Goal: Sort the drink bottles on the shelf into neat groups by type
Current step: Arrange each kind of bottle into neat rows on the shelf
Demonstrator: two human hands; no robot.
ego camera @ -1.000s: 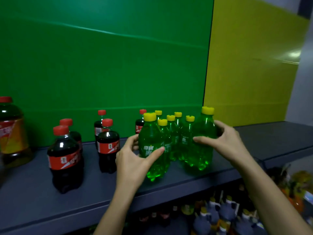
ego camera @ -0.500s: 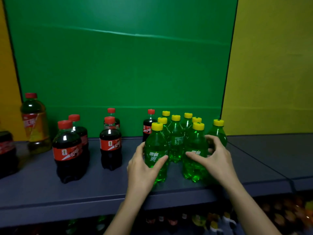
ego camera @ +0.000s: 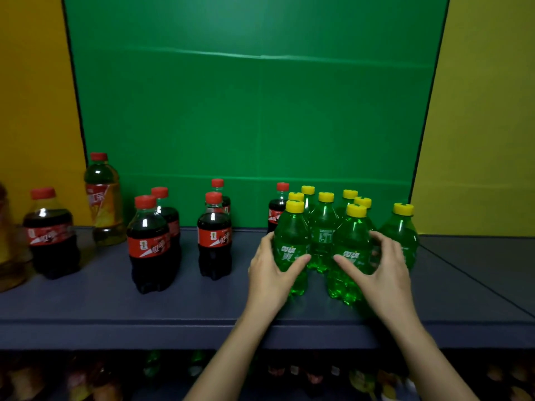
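Note:
Several green bottles with yellow caps stand clustered right of centre on the dark shelf (ego camera: 202, 311). My left hand (ego camera: 272, 273) grips the front left green bottle (ego camera: 291, 241), thumb across its label. My right hand (ego camera: 379, 270) grips the front right green bottle (ego camera: 351, 241). One more green bottle (ego camera: 401, 227) stands just right of that hand. Several dark cola bottles with red caps stand spread out to the left, among them a front cola bottle (ego camera: 149, 244), a middle cola bottle (ego camera: 214, 238) and a far-left cola bottle (ego camera: 50, 235).
A taller yellow tea bottle (ego camera: 102, 201) with a red cap stands at the back left. Another cola bottle (ego camera: 276, 209) stands behind the green cluster. The back wall has green and yellow panels. More drinks sit blurred on the shelf below (ego camera: 173, 374).
The view has swung left, bringing more cola bottles into sight. Both hands slid their green bottles closer together at the front of the cluster.

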